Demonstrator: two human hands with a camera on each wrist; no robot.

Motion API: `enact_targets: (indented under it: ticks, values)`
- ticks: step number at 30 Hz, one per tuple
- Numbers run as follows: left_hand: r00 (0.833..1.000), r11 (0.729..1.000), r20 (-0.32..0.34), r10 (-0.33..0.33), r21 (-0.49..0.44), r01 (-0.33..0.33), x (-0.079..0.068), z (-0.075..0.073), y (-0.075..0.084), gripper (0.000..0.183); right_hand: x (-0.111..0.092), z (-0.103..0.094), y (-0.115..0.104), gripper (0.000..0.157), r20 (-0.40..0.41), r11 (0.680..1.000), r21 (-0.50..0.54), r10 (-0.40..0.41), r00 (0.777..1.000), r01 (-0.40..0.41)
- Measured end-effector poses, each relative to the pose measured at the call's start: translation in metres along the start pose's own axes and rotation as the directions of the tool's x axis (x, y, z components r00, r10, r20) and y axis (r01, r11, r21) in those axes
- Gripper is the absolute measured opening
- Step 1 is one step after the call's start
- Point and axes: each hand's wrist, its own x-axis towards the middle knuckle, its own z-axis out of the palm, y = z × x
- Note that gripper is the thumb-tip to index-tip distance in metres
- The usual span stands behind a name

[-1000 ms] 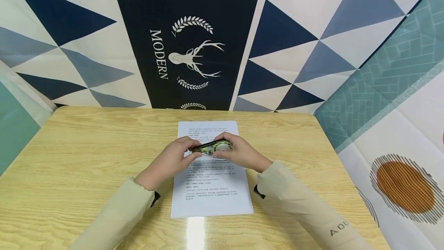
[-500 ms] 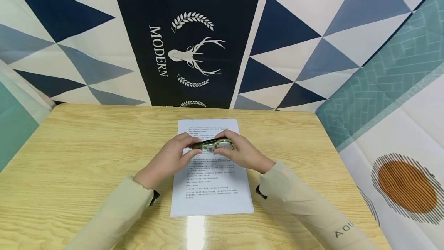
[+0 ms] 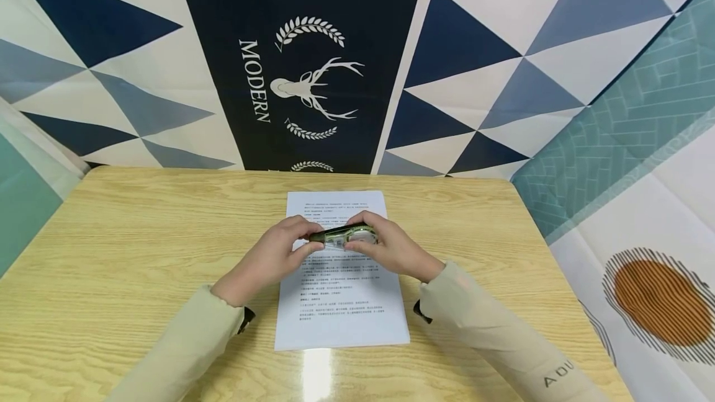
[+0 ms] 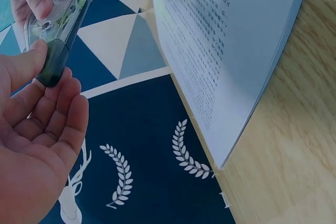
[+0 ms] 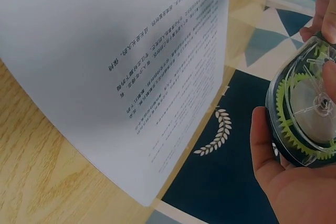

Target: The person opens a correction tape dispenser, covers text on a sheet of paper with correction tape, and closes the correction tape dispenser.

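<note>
Barely anything has shifted since half a second ago, so I judge the two-handed hold steady: at nine o'clock my left hand (image 3: 275, 252) pinches the correction tape (image 3: 337, 239) by its dark end (image 4: 55, 61), at three my right hand (image 3: 395, 247) grips its clear body (image 5: 308, 103), over the twelve-o'clock half of the paper (image 3: 342, 332).

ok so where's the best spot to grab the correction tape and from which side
I'd grip the correction tape by its wide, rounded end, coming from the person's right. Its broad, flat face gives a thumb room, and the right hand holds it there; the left hand pinches the narrow dark end.
</note>
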Motion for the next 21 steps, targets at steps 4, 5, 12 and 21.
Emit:
enact_targets:
  ticks: [4, 5, 12, 21]
  values:
    - [1.0, 1.0, -0.005, 0.002, 0.004, -0.002, 0.0, -0.001, -0.001, 0.027, -0.001, 0.0, 0.0, 0.03, -0.006, 1.0, 0.001, -0.018, 1.0, 0.018]
    - [1.0, 1.0, -0.009, 0.004, 0.002, -0.004, 0.0, -0.001, -0.001, 0.026, -0.001, 0.0, 0.001, 0.03, -0.008, 1.0, 0.004, -0.018, 1.0, 0.018]
    - [0.997, 0.998, -0.058, -0.049, 0.035, 0.051, -0.007, -0.006, -0.015, 0.027, -0.001, -0.003, 0.008, 0.03, -0.056, 0.999, 0.027, 0.045, 0.997, -0.043]
    - [0.993, 0.994, -0.066, -0.102, 0.036, 0.104, -0.019, -0.014, -0.037, 0.027, -0.004, -0.014, 0.02, 0.031, -0.079, 0.985, 0.045, 0.169, 0.982, -0.166]
